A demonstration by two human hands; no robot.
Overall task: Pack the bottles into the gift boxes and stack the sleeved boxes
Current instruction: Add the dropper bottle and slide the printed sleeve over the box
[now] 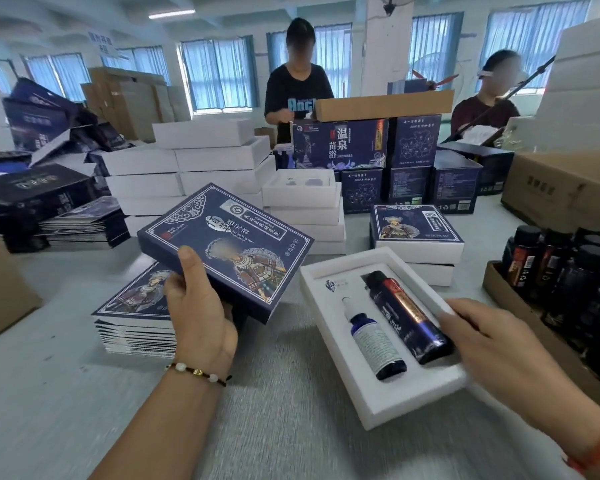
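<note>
A white gift box (340,372) lies open on the grey table, holding a small blue spray bottle (374,341) and a larger dark bottle with a red label (406,313) side by side. My right hand (489,344) rests on the box's right rim, fingers touching the dark bottle. My left hand (194,306) grips a dark blue printed sleeve (226,247), held tilted above a stack of flat sleeves (132,317). A sleeved box (416,230) sits on a white box behind.
Stacks of white boxes (187,174) stand at the back left. Dark blue cartons (378,157) stand behind. A cardboard tray of dark bottles (568,282) sits at the right. Two people work across the table. A brown carton (0,289) is at the left edge.
</note>
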